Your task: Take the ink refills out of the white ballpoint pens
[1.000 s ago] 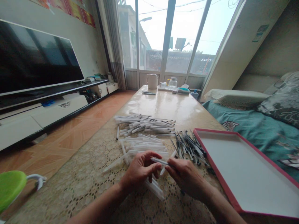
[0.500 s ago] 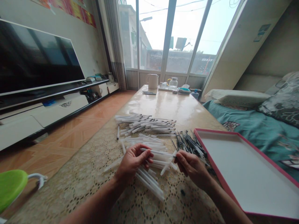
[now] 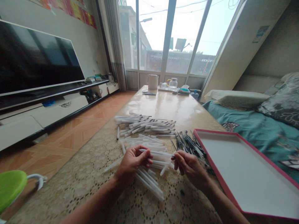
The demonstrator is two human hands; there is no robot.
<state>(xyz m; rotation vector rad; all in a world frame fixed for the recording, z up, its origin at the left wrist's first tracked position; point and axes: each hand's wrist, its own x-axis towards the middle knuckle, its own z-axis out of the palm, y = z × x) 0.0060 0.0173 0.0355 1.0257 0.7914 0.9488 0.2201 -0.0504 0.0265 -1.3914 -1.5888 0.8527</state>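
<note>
My left hand (image 3: pixel 136 160) is closed round a white pen (image 3: pixel 161 153), which points level to the right. At the pen's far end, the thumb and finger of my right hand (image 3: pixel 190 166) pinch its small dark tip. Beneath my hands lie several white pen barrels (image 3: pixel 150 183), some under my left hand and partly hidden. A pile of white pens with dark ends (image 3: pixel 147 124) lies farther back. Thin black refills (image 3: pixel 190 144) are heaped just beyond my right hand.
A shallow box lid with a pink rim (image 3: pixel 216 168) lies to the right. A small dark piece (image 3: pixel 182 193) rests on the patterned table (image 3: pixel 93 174). A cream jug (image 3: pixel 152 82) and a glass pitcher (image 3: pixel 173 83) stand at the far end; a green stool (image 3: pixel 11 189) is at left.
My right hand has moved slightly left, and its fingertips now meet the right end of the pen. My left hand has stayed nearly still.
</note>
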